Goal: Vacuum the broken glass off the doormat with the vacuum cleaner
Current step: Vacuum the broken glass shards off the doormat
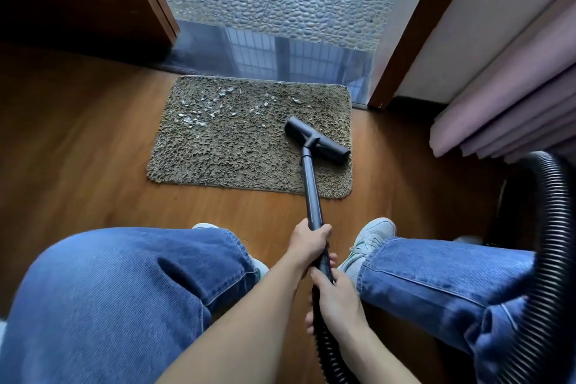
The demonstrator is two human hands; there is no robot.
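no readable text, labels, brands or numbers anywhere

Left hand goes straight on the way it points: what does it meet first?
Probably the near edge of the doormat: the left hand grips the wand, aimed down along it toward the floor head. Bare wood floor lies between; depth is unclear.
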